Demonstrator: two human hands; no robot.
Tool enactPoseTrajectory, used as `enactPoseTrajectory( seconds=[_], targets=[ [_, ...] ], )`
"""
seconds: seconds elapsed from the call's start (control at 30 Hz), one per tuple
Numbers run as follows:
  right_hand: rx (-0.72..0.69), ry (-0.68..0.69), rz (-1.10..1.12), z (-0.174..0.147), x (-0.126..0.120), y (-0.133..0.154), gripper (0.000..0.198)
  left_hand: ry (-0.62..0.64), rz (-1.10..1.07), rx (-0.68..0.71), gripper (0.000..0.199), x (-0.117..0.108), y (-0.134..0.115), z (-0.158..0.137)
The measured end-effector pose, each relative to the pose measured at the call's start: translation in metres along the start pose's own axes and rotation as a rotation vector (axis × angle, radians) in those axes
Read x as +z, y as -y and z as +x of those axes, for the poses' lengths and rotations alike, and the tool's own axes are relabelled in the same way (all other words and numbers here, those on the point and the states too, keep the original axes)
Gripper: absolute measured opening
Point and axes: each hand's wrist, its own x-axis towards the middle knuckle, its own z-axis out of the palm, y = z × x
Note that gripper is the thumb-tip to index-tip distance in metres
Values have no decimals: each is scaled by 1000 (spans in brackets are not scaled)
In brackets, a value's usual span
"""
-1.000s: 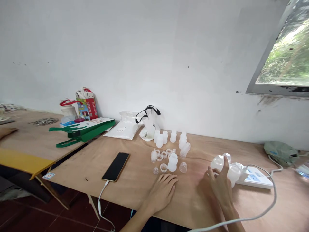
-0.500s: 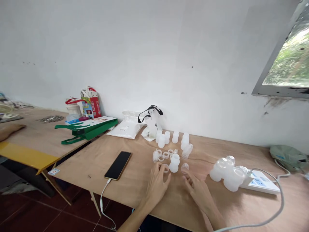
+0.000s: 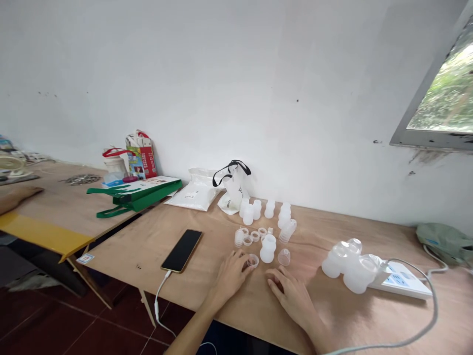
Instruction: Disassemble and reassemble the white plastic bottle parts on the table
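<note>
My left hand [image 3: 232, 274] rests low over the brown tabletop, its thumb and fingers closed around the near side of a clear plastic ring [image 3: 253, 260]. Just right of that ring stands a translucent white bottle [image 3: 267, 249], upright and with an uncovered mouth. A clear dome-shaped cap [image 3: 284, 256] sits beside the bottle. Below the cap, my right hand [image 3: 291, 294] lies on the table with loosely bent fingers, the thumb apart from them and nothing visible in its grasp. Several more clear rings [image 3: 254, 236] and a ribbed stack [image 3: 239, 237] lie behind the bottle.
More white bottles [image 3: 248, 213] stand near the wall. Capped bottles [image 3: 357, 276] cluster at right beside a white box [image 3: 404, 281] and grey cable [image 3: 433, 315]. A phone [image 3: 182, 250] lies left; bags [image 3: 197, 190] are behind. Another person's arm [image 3: 20, 198] rests on the far-left table.
My left hand has drawn the ring slightly towards me. My right hand has moved left and back from the dome cap, its fingers now more bent. The view has shifted slightly.
</note>
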Motion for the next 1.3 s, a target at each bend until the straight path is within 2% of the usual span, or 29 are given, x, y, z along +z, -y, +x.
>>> enactPoseTrajectory(
  seconds=[0.17,0.33,0.53,0.63,0.73,0.87,1.0,1.13,1.23,1.3],
  targets=[
    [1,31,103,0,0,5,24,70,-381,-17,26,-14,-3,0],
    [-1,10,230,-1,5,15,18,285,-923,-89,50,-9,-14,3],
    [-57,-148,373,4,-4,25,20,307,-1173,-151,56,-8,-24,5],
    [-8,-169,485,5,-4,24,26,292,-1220,-146,57,-11,-27,4],
    [99,-129,640,4,0,21,31,249,-1234,-153,58,-11,-30,4],
    [169,-160,712,4,0,17,32,166,-1201,-188,57,-11,-28,6],
    [171,-314,703,5,-6,17,32,75,-1161,-216,52,-13,-17,9],
    [142,-446,650,5,-10,16,29,26,-1118,-172,51,-11,-9,12],
    [107,-493,617,4,-10,17,24,-86,-969,-108,51,-10,-10,11],
    [72,-512,566,4,-9,17,22,-118,-817,-52,48,-11,-16,8]
  ],
)
